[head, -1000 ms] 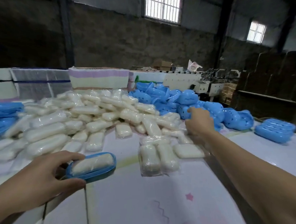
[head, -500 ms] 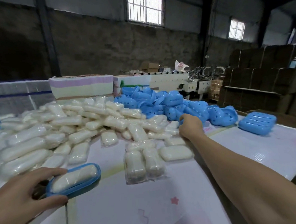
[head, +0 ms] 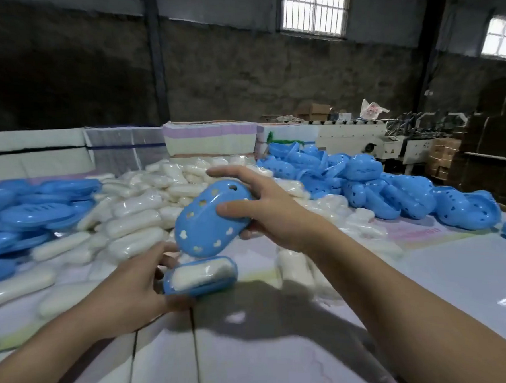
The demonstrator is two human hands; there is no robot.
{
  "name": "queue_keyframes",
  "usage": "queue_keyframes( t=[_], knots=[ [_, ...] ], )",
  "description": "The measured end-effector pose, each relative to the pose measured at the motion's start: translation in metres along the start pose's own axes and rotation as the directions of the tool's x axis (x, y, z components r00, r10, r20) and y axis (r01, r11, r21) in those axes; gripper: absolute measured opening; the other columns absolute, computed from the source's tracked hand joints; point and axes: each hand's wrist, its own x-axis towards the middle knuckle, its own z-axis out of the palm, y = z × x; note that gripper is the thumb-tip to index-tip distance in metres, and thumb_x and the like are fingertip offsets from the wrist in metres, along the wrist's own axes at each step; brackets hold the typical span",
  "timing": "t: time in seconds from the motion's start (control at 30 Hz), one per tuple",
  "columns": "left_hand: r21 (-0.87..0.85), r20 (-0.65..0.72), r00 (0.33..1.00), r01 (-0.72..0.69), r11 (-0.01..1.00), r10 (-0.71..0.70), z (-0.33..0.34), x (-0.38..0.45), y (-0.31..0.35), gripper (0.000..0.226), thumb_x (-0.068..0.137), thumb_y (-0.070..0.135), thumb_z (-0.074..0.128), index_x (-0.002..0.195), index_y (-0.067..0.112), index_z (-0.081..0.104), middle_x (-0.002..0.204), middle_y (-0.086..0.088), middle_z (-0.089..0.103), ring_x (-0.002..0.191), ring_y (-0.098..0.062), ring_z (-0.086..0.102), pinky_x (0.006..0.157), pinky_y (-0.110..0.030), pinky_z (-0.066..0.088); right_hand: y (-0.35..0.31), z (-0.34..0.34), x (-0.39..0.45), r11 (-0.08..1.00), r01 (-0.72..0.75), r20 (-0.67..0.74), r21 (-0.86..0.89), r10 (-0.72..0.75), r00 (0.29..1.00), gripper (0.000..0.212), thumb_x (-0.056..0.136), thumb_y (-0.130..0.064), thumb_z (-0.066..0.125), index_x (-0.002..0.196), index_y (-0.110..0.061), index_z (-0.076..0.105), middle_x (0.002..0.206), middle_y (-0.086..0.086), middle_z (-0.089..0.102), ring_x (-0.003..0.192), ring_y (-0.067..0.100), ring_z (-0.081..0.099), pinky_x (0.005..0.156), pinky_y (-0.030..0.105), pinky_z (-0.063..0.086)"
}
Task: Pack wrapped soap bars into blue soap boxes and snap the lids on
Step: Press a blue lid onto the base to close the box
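My left hand grips a blue soap box base with a wrapped white soap bar lying in it, at table centre. My right hand holds a domed blue lid with heart-shaped holes, tilted just above the base and apart from it. A big heap of wrapped soap bars lies behind. Loose lids are piled at the right, and flat blue bases are stacked at the left.
The white table sheet stretches toward me. Some wrapped bars lie under my right forearm. Stacked foam or paper blocks line the table's far edge. A machine and cardboard boxes stand at the back right.
My right hand took a lid from the right pile and carried it left, over the filled base. The left hand with the base shifted toward centre. The view swung left.
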Motion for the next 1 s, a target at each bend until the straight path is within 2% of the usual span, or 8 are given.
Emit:
queue_keyframes(
  t=[0.1,0.17,0.27,0.37,0.53,0.63,0.7,1.0],
  knots=[
    [-0.038,-0.037,0.998,0.042,0.998,-0.043,0.000,-0.001,0.003,0.082,0.050,0.053,0.088,0.120,0.036,0.051,0.105,0.012,0.070,0.089,-0.010,0.068,0.083,-0.039,0.056,0.021,0.029,-0.001,0.981,-0.150,-0.062,0.120,0.158,0.986,0.030,0.088,-0.007,0.068,0.106,-0.031,0.068,0.101,0.002,0.060,0.063,0.012,0.060,0.043,0.023,0.044],
    [-0.028,-0.037,0.997,0.070,0.997,-0.071,0.000,0.001,0.000,0.077,0.056,0.040,0.095,0.119,0.037,0.051,0.104,0.013,0.070,0.086,-0.007,0.068,0.081,-0.034,0.056,0.033,0.037,0.000,0.977,-0.195,-0.152,-0.088,0.180,0.972,0.029,0.088,-0.011,0.070,0.108,-0.032,0.067,0.105,-0.002,0.060,0.071,0.007,0.062,0.049,0.019,0.046],
    [0.024,-0.042,0.997,0.059,0.998,-0.058,0.001,0.002,-0.002,0.069,0.059,0.041,0.093,0.116,0.041,0.054,0.104,0.017,0.068,0.086,0.000,0.064,0.073,-0.017,0.052,0.043,0.031,-0.002,0.846,-0.169,-0.141,-0.506,0.112,0.984,0.041,0.091,-0.027,0.068,0.131,-0.024,0.061,0.123,-0.002,0.052,0.112,0.010,0.051,0.087,0.018,0.040],
    [0.066,-0.043,0.998,0.054,0.996,-0.051,-0.001,0.001,0.001,0.064,0.062,0.045,0.091,0.114,0.042,0.055,0.105,0.021,0.065,0.089,0.004,0.061,0.075,-0.015,0.050,0.043,0.029,-0.003,0.741,-0.139,-0.103,-0.657,0.094,0.990,0.049,0.092,-0.043,0.062,0.136,-0.022,0.057,0.127,-0.001,0.051,0.113,0.005,0.044,0.090,0.015,0.029],
    [0.107,-0.023,0.998,0.059,0.992,-0.057,-0.003,0.000,0.004,0.058,0.065,0.050,0.088,0.114,0.039,0.059,0.104,0.022,0.064,0.091,0.001,0.060,0.080,-0.027,0.054,0.045,0.030,-0.007,0.788,-0.084,0.065,-0.610,0.155,0.986,0.044,0.093,-0.040,0.063,0.136,-0.036,0.053,0.130,-0.008,0.047,0.121,0.006,0.044,0.106,0.023,0.034],
    [0.090,-0.029,0.998,0.061,0.994,-0.059,-0.003,0.001,0.004,0.057,0.064,0.047,0.089,0.113,0.038,0.060,0.102,0.024,0.065,0.089,-0.001,0.061,0.080,-0.031,0.054,0.043,0.028,-0.011,0.812,-0.020,0.183,-0.583,0.155,0.971,0.053,0.087,-0.031,0.073,0.133,-0.044,0.052,0.130,-0.012,0.043,0.120,0.001,0.044,0.106,0.021,0.038],
    [0.075,-0.032,0.997,0.068,0.995,-0.066,-0.002,0.001,0.004,0.056,0.063,0.046,0.089,0.110,0.040,0.059,0.101,0.024,0.065,0.088,-0.001,0.062,0.079,-0.030,0.055,0.043,0.026,-0.011,0.816,0.000,0.180,-0.579,0.127,0.975,0.057,0.083,-0.026,0.078,0.132,-0.043,0.053,0.128,-0.011,0.044,0.118,0.000,0.047,0.103,0.019,0.040],
    [0.045,-0.022,0.997,0.081,0.996,-0.080,-0.003,0.001,0.004,0.060,0.060,0.046,0.088,0.111,0.038,0.058,0.099,0.017,0.066,0.088,-0.001,0.063,0.078,-0.032,0.058,0.052,0.033,-0.004,0.750,0.057,0.163,-0.659,0.068,0.984,0.052,0.080,-0.047,0.075,0.128,-0.046,0.056,0.115,-0.013,0.050,0.106,0.001,0.049,0.095,0.020,0.041]
  ],
)
